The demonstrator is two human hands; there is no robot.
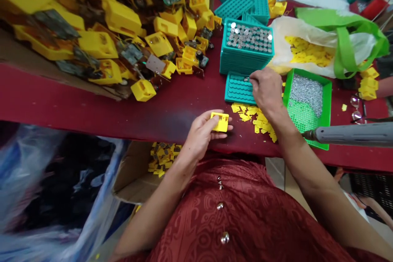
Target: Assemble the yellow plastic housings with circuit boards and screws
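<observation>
My left hand grips a small yellow plastic housing, its hollow side facing up and the thumb laid across its edge. My right hand is closed in a pinch over the far right part of a teal slotted tray. At its fingertips shows a small silver button cell, partly covered by the fingers. Just behind is a stack of teal trays, the top one filled with silver button cells. Flat yellow plastic pieces lie loose below my right wrist.
A green basket of small metal screws stands right, with an electric screwdriver reaching over it. A carton of yellow toy bodies fills the left. More teal trays, a bag of yellow parts and glasses lie around.
</observation>
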